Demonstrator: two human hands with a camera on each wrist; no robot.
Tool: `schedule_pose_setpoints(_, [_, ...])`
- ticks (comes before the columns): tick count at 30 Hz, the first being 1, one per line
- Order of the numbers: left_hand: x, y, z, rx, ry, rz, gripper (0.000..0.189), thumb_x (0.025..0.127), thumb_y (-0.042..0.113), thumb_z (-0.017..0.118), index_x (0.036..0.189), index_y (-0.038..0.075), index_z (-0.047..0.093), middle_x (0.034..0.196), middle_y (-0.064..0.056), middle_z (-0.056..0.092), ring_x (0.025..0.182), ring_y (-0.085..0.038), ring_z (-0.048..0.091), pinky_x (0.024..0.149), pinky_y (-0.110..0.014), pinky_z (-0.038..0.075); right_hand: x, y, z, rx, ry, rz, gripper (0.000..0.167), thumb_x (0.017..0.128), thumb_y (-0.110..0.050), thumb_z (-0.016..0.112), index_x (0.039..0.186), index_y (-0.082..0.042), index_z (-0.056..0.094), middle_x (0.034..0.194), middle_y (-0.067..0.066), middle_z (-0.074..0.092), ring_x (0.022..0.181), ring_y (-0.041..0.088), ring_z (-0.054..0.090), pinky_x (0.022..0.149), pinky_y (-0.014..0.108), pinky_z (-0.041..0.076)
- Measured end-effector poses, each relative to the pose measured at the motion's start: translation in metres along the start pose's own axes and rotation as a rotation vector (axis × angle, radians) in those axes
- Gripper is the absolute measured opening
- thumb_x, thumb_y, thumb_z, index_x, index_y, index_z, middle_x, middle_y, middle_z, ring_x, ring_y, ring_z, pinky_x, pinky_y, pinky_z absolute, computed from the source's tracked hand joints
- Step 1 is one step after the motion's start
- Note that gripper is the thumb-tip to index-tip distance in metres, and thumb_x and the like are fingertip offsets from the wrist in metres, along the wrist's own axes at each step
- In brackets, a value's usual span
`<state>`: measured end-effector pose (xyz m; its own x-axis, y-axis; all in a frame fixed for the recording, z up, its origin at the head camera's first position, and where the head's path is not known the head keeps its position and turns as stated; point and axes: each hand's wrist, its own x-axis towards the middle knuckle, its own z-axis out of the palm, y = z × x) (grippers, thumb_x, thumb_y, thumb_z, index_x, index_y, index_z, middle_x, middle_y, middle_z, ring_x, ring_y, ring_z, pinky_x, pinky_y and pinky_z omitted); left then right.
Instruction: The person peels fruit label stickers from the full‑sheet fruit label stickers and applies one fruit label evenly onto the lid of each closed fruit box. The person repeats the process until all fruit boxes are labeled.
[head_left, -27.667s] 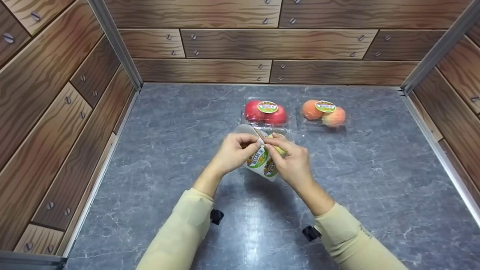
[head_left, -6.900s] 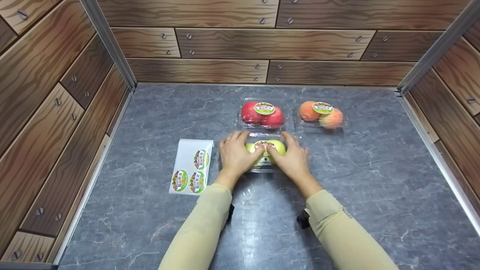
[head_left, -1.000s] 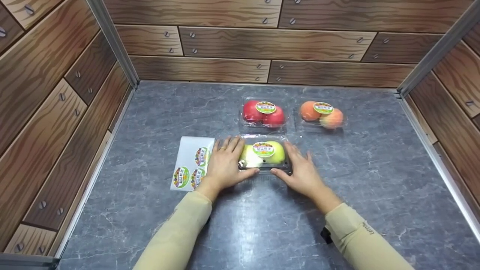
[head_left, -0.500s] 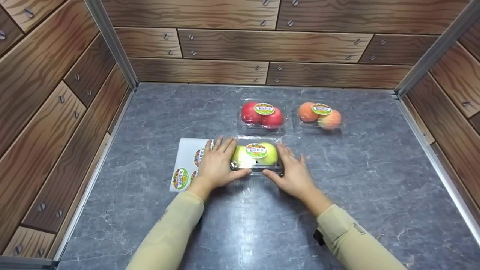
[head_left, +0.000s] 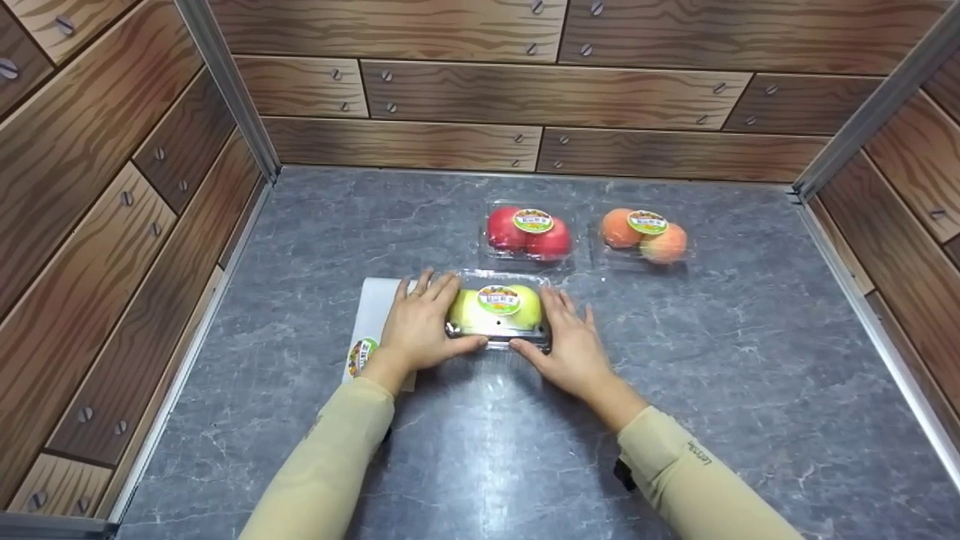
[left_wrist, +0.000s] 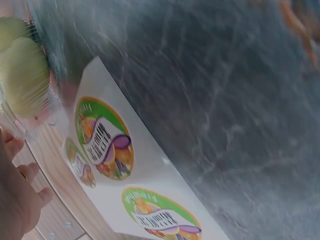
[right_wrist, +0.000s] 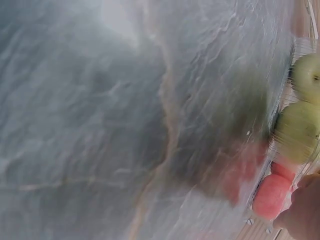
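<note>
A clear plastic fruit box point(head_left: 499, 336) with two yellow-green apples point(head_left: 528, 306) sits on the table, an oval fruit sticker point(head_left: 499, 300) on its lid. My left hand point(head_left: 420, 324) holds its left end, with the thumb along the front edge and the fingers along the side. At the right end my right hand point(head_left: 574, 346) holds it the same way, thumb near the front corner. Under my left hand and wrist lies a white sticker sheet point(head_left: 375, 300), partly hidden. In the left wrist view three oval stickers point(left_wrist: 104, 139) show on that sheet.
Behind the box stands a clear pack of two red apples point(head_left: 506, 229). To its right is another clear pack with two orange, peach-like fruits point(head_left: 664, 244). Both carry matching oval stickers. Wood-patterned walls point(head_left: 450, 142) border the grey marbled table point(head_left: 750, 360).
Long before, my hands were at the sticker sheet; later both thumbs pressed the lid sticker. Over the last second both hands have slid the box left, and my left hand now covers more of the sheet.
</note>
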<state>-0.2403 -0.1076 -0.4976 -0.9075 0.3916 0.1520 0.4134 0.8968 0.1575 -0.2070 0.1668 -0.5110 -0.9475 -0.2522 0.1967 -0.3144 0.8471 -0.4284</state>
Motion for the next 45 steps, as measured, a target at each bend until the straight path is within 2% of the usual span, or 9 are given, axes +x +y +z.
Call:
schedule_pose_setpoints(9, [-0.005,-0.014,-0.008,0.011,-0.02,-0.01,0.117,0.082,0.095,0.049,0.165,0.012,0.038,0.168,-0.006,0.04,0.157,-0.038,0.03,0.127,-0.063,0.016,0.01,-0.014,0.006,-0.045,-0.022,-0.017,0.105,0.095,-0.067,0.067,0.165,0.001,0.028,0.169,0.02,0.033,0.156,0.042,0.03,0.124,0.071,0.015])
schedule_pose_setpoints(18, [-0.011,-0.031,-0.014,0.032,-0.018,-0.023,0.115,0.082,0.094,0.051,0.164,0.013,0.041,0.167,-0.007,0.043,0.156,-0.039,0.032,0.126,-0.064,0.018,0.02,-0.028,0.014,-0.078,-0.043,-0.037,0.105,0.096,-0.07,0.062,0.165,0.001,0.028,0.169,0.02,0.032,0.157,0.042,0.028,0.125,0.069,0.013])
schedule_pose_setpoints(25, [-0.014,-0.042,-0.018,0.019,-0.01,-0.029,0.114,0.082,0.09,0.057,0.163,0.012,0.042,0.166,-0.007,0.044,0.156,-0.039,0.033,0.126,-0.064,0.017,0.028,-0.038,0.02,-0.103,-0.047,-0.061,0.104,0.096,-0.07,0.061,0.165,0.002,0.029,0.169,0.02,0.033,0.157,0.039,0.028,0.125,0.069,0.014])
schedule_pose_setpoints(32, [-0.019,-0.056,-0.022,0.038,-0.008,-0.04,0.115,0.081,0.094,0.052,0.162,0.013,0.043,0.165,-0.008,0.046,0.155,-0.04,0.034,0.127,-0.064,0.015,0.037,-0.049,0.024,-0.114,-0.079,-0.066,0.106,0.097,-0.073,0.058,0.165,0.002,0.028,0.169,0.021,0.032,0.158,0.039,0.025,0.124,0.07,0.013])
schedule_pose_setpoints(38, [-0.023,-0.068,-0.026,0.046,-0.013,-0.034,0.116,0.082,0.094,0.051,0.163,0.012,0.042,0.164,-0.009,0.047,0.155,-0.041,0.035,0.126,-0.065,0.017,0.045,-0.059,0.029,-0.14,-0.091,-0.069,0.106,0.096,-0.073,0.059,0.165,0.001,0.029,0.169,0.019,0.032,0.159,0.038,0.024,0.126,0.068,0.01])
schedule_pose_setpoints(45, [-0.027,-0.081,-0.03,0.056,-0.029,-0.054,0.115,0.083,0.093,0.052,0.164,0.012,0.04,0.165,-0.009,0.045,0.155,-0.04,0.034,0.126,-0.065,0.017,0.054,-0.072,0.032,-0.163,-0.115,-0.076,0.106,0.095,-0.075,0.058,0.165,0.0,0.03,0.169,0.018,0.032,0.16,0.036,0.02,0.126,0.062,0.0])
